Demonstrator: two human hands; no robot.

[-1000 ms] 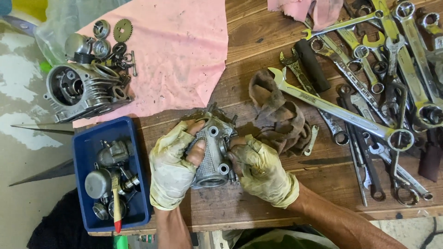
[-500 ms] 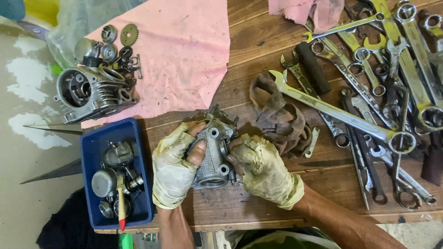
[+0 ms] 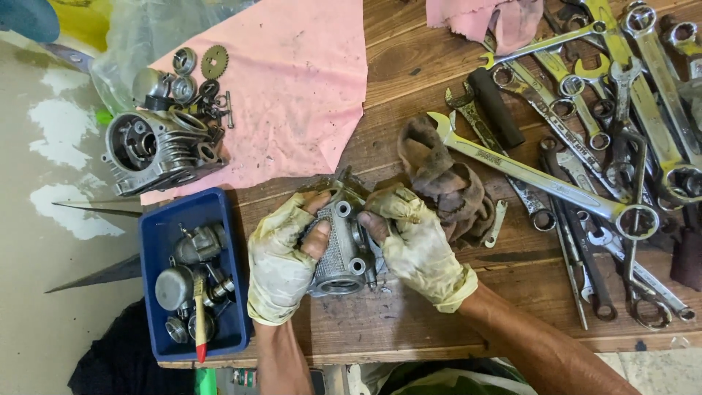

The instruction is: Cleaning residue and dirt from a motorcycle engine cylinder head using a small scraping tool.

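Observation:
Both hands wear dirty pale gloves with the fingertips bare. My left hand (image 3: 281, 260) and my right hand (image 3: 413, 241) grip a grey cast-metal engine part (image 3: 338, 252) from either side, just above the wooden table (image 3: 409, 95). The part shows a ribbed face and round bolt bosses. A dirty brown rag (image 3: 446, 179) lies right behind my right hand.
A blue tray (image 3: 161, 227) with small metal parts and a red-tipped tool sits at the left. A finned engine head (image 3: 157, 150) with gears and bearings lies on a pink cloth (image 3: 292, 80). Several wrenches (image 3: 585, 132) cover the table's right side.
The metal part has been turned in my hands, so that its ribbed face shows. Both hands have stayed at the same spot on the table.

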